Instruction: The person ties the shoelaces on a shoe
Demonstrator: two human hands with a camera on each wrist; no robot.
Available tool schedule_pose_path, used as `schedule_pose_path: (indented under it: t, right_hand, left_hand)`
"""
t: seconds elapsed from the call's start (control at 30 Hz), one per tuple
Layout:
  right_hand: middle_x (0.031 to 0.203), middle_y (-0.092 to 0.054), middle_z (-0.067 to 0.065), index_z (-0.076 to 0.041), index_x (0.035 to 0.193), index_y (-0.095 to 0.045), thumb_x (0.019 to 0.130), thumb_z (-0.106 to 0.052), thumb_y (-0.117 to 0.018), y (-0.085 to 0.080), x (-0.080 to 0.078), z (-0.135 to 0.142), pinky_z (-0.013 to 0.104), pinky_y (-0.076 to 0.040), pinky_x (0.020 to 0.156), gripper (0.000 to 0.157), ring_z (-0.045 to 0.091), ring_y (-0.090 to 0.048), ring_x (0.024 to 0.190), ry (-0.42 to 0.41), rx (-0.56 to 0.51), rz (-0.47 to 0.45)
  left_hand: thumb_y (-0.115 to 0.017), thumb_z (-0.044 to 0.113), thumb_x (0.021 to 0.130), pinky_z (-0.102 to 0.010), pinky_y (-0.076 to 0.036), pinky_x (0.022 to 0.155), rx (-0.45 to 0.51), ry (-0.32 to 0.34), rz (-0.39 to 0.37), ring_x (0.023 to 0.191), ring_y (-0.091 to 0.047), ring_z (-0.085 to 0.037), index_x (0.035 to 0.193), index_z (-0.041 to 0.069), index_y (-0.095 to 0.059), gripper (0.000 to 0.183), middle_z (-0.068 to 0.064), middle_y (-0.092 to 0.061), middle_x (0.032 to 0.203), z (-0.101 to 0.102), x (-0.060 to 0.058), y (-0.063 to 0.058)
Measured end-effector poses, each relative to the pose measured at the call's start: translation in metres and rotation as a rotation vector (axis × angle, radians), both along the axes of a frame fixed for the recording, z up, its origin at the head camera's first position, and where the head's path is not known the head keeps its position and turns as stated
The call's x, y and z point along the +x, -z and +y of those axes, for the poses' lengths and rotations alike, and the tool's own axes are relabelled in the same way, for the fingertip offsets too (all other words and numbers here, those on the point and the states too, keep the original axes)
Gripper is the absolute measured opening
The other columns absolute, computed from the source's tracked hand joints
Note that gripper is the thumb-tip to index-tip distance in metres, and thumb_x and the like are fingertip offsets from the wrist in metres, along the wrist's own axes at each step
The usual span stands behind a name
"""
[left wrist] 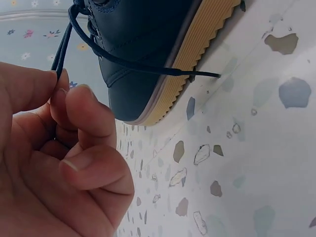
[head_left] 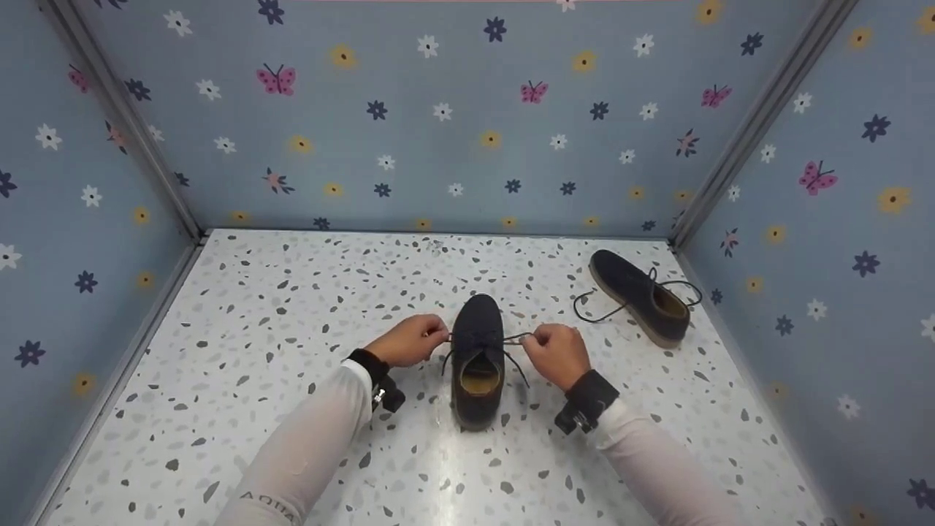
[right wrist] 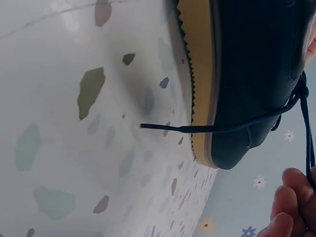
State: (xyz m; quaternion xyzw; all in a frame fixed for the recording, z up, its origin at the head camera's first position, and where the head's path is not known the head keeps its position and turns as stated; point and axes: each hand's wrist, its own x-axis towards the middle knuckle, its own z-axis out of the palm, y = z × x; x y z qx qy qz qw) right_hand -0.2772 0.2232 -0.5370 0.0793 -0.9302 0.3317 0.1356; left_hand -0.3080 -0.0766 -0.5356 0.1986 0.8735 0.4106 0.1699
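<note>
A dark navy shoe [head_left: 478, 321] with a tan ridged sole stands upright between the hands, toe pointing away. The left hand [head_left: 410, 340] pinches a loop of its shoelace [left wrist: 62, 52] between thumb and forefinger, drawn out to the left. On the other side, the right hand [head_left: 559, 354] pinches the opposite lace loop [right wrist: 308, 133], pulled out to the right. A knot [right wrist: 302, 90] sits over the tongue between the loops. One loose lace end hangs down each side of the shoe, tips near the tabletop.
A second dark shoe [head_left: 635, 292] lies at the back right, its laces untied and trailing. The speckled white tabletop [head_left: 292, 292] is bounded by flower-patterned panels [head_left: 438, 117] at the back and both sides. A strapped camera [head_left: 584, 409] is on each wrist.
</note>
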Motion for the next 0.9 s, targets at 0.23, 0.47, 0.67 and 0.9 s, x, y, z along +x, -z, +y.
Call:
schedule_pose_path:
  t: [0.23,0.47,0.67,0.9]
  right_hand:
    - [0.059,-0.056,-0.007,-0.018,0.062,-0.064,0.085,-0.020,-0.071,0.002,0.000,-0.003,0.029,-0.039,0.058,0.024,0.012,-0.049,0.057,0.038,-0.002,-0.064]
    - [0.063,-0.062,-0.005,-0.018,0.067,-0.067,0.084,-0.018,-0.075,-0.003,-0.001,-0.006,0.030,-0.044,0.061,0.020,0.012,-0.052,0.059,0.008,0.029,-0.031]
    - [0.061,-0.060,-0.006,-0.018,0.064,-0.064,0.086,-0.021,-0.078,-0.011,-0.006,-0.009,0.030,-0.042,0.060,0.027,0.011,-0.051,0.059,-0.014,0.045,-0.018]
    - [0.071,-0.069,-0.002,-0.016,0.071,-0.069,0.089,-0.019,-0.075,-0.020,-0.011,-0.013,0.032,-0.046,0.065,0.019,0.012,-0.055,0.065,-0.038,0.014,-0.004]
  left_hand:
    - [-0.054,0.022,0.106,-0.029,-0.048,0.069,0.115,-0.081,-0.011,0.073,-0.059,-0.012,0.108,0.001,-0.067,0.025,-0.014,-0.068,0.102,0.003,0.005,0.006]
    - [-0.060,0.015,0.093,-0.027,-0.049,0.068,0.194,-0.137,0.035,0.075,-0.057,-0.012,0.096,0.010,-0.064,0.006,-0.003,-0.063,0.096,0.012,0.002,0.006]
    - [-0.060,0.012,0.088,-0.029,-0.044,0.070,0.246,-0.190,0.080,0.074,-0.052,-0.013,0.089,0.014,-0.056,0.005,0.002,-0.055,0.086,0.026,0.000,0.001]
    - [-0.061,0.005,0.092,-0.027,-0.053,0.083,0.464,-0.262,0.074,0.093,-0.068,-0.012,0.089,0.012,-0.057,0.009,-0.004,-0.075,0.100,0.044,-0.002,-0.001]
